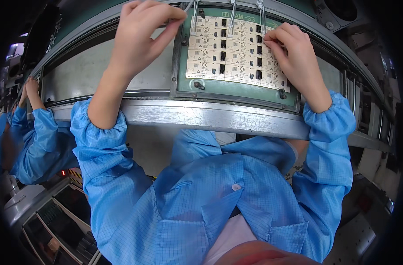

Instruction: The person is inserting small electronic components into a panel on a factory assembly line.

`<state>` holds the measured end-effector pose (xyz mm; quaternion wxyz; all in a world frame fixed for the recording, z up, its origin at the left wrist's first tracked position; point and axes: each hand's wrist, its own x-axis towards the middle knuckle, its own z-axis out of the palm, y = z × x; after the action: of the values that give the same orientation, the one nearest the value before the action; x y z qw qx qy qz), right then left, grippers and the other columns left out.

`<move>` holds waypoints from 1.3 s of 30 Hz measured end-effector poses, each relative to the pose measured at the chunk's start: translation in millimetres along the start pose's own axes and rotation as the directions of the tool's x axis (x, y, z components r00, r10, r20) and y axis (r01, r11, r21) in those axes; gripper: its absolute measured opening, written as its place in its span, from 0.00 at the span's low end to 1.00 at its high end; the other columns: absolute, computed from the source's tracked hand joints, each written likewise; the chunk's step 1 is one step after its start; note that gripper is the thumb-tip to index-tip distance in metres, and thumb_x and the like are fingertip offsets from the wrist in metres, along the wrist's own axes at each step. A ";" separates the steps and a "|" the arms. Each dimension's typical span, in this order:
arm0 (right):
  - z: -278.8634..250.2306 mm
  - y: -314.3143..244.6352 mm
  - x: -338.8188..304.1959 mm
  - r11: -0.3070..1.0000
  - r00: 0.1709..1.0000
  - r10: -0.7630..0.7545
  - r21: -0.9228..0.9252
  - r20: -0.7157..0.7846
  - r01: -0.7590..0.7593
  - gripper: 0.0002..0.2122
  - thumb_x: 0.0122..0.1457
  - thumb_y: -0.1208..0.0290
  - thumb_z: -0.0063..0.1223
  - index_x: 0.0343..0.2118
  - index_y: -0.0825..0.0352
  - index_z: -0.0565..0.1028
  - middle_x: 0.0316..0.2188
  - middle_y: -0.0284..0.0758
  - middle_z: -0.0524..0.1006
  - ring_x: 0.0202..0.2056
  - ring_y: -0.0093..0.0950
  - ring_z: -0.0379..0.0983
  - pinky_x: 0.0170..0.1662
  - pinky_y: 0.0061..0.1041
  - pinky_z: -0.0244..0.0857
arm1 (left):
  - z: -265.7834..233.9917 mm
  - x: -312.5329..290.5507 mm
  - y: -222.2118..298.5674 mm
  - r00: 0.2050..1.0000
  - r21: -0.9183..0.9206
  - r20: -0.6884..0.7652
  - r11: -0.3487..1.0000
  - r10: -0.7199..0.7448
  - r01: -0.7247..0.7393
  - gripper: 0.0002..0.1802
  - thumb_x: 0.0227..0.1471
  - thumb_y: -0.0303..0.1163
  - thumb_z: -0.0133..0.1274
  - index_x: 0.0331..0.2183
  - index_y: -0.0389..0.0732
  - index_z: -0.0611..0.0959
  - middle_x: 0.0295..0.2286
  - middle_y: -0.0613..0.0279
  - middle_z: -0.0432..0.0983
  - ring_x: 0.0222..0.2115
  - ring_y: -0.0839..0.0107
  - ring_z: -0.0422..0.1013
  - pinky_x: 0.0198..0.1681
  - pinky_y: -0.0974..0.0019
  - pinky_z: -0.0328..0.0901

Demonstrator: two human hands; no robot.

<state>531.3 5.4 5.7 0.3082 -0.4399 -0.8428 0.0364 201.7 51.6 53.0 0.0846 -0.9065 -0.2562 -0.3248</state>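
Note:
A green fixture plate (184, 86) lies on the conveyor line and carries a white panel of small circuit boards (237, 55) with black parts in rows. My left hand (142, 33) is raised beside the panel's upper left corner, fingers pinched on a thin white wire (189, 6). My right hand (290, 51) rests on the panel's right side, fingertips pressing near a black part (259, 40). Two more thin white wires (232, 17) hang over the panel's top.
A metal rail (201, 115) runs along the conveyor's near edge. Another person in a blue sleeve (38, 141) works at the left, hand on the line. Trays and a dark bin (56, 221) sit below at lower left.

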 end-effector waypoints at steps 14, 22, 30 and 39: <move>-3.8 -27.7 -8.0 0.987 1.000 -0.016 -0.158 0.014 0.018 0.04 0.60 0.77 0.56 0.36 0.67 0.79 0.32 0.35 0.73 0.38 0.35 0.71 0.47 0.33 0.58 | 7.8 -9.4 5.2 0.996 0.046 0.042 0.996 0.077 -0.079 0.11 0.46 0.26 0.64 0.33 0.47 0.82 0.29 0.71 0.79 0.38 0.69 0.75 0.47 0.58 0.62; -25.0 9.5 46.8 0.987 0.896 0.110 -0.154 0.430 -0.047 0.09 0.60 0.73 0.53 0.42 0.66 0.81 0.35 0.40 0.79 0.40 0.43 0.76 0.45 0.41 0.70 | 11.5 -25.7 25.0 0.995 0.143 0.059 0.987 -0.083 0.074 0.09 0.44 0.27 0.64 0.31 0.46 0.82 0.37 0.70 0.79 0.46 0.65 0.71 0.51 0.53 0.60; 55.0 115.8 146.8 0.922 0.975 0.139 -0.337 -0.174 -0.191 0.07 0.56 0.73 0.53 0.36 0.67 0.79 0.37 0.46 0.80 0.42 0.46 0.78 0.48 0.48 0.69 | 18.9 -13.9 34.6 0.962 0.029 0.065 0.964 -0.265 0.263 0.07 0.43 0.28 0.65 0.29 0.46 0.84 0.38 0.69 0.76 0.48 0.60 0.67 0.50 0.53 0.58; 4.9 83.3 138.8 0.851 0.960 0.272 -0.450 -0.062 -0.270 0.09 0.53 0.77 0.48 0.34 0.65 0.79 0.38 0.46 0.82 0.47 0.47 0.78 0.51 0.59 0.60 | -2.2 -15.8 37.6 0.979 0.060 -0.121 0.983 -0.165 0.174 0.10 0.40 0.26 0.67 0.29 0.49 0.86 0.37 0.72 0.76 0.45 0.62 0.68 0.49 0.56 0.57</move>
<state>529.8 163.3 41.6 0.1871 -0.6137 -0.7580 -0.1175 209.7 12.3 45.1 0.1032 -0.8575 -0.3385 -0.3734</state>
